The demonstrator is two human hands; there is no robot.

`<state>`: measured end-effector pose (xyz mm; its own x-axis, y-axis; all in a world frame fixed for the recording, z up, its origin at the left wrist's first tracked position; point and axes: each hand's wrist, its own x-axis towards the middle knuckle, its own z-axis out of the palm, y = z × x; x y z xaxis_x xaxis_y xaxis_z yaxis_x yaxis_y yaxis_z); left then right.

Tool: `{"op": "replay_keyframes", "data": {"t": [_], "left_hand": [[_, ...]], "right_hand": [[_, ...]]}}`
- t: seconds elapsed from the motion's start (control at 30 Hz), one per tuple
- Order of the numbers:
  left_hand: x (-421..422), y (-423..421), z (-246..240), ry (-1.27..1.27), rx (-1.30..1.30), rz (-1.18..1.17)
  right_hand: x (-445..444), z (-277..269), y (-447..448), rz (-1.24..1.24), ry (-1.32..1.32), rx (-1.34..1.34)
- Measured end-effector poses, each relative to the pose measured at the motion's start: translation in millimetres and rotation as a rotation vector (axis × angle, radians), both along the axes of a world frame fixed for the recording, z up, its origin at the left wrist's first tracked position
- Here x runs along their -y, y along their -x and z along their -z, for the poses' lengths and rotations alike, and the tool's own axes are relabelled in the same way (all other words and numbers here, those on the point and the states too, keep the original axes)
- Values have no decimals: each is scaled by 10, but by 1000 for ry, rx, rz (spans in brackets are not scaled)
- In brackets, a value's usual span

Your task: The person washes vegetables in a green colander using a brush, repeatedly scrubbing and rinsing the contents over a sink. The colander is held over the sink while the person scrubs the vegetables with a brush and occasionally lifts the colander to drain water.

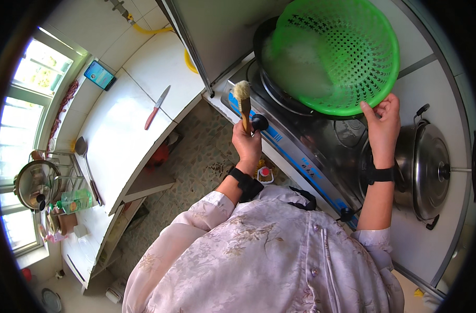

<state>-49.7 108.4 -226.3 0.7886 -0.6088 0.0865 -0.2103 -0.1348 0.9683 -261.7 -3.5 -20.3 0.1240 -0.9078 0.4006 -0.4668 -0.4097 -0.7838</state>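
My left hand (247, 145) holds a brush (243, 101) upright by its wooden handle, its pale bristles on top. A black stove knob (260, 122) is right beside that hand; whether the fingers touch it I cannot tell. With thumb and fingers, my right hand (382, 119) grips the near rim of a green plastic colander (357, 92). The colander is tilted over a dark wok (263, 64) on the gas stove (300, 129). White steam or foam veils the wok's inside and part of the colander.
A lidded steel pot (431, 172) stands at the right. Across the floor gap, a white counter (120, 117) bears a red-handled knife (157, 107), a ladle (88, 168), a phone (99, 75) and a green-labelled bottle (76, 201). A metal-edged panel (226, 35) rises beside the wok.
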Motion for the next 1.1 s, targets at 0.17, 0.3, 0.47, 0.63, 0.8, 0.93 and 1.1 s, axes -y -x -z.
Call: {"op": "replay_keyframes", "data": {"t": [0.17, 0.3, 0.47, 0.63, 0.8, 0.93, 1.1], "left_hand": [[15, -25, -46, 7, -36, 27], [-125, -105, -283, -59, -16, 119], [-265, -355, -1061, 53, 346, 242], [98, -666, -1907, -53, 656, 616], [434, -747, -2378, -208, 787, 779], [673, -814, -2522, -65, 952, 817], [854, -901, -2486, -72, 903, 888]], "right_hand": [[48, 14, -27, -6, -15, 21], [35, 19, -23, 11, -21, 21], [10, 26, -30, 33, -50, 83], [-31, 27, -48, 100, -49, -17], [-51, 25, -89, 97, -44, 64], [-69, -12, -103, 78, -55, 47], [-79, -46, -154, 67, -17, 104]]}}
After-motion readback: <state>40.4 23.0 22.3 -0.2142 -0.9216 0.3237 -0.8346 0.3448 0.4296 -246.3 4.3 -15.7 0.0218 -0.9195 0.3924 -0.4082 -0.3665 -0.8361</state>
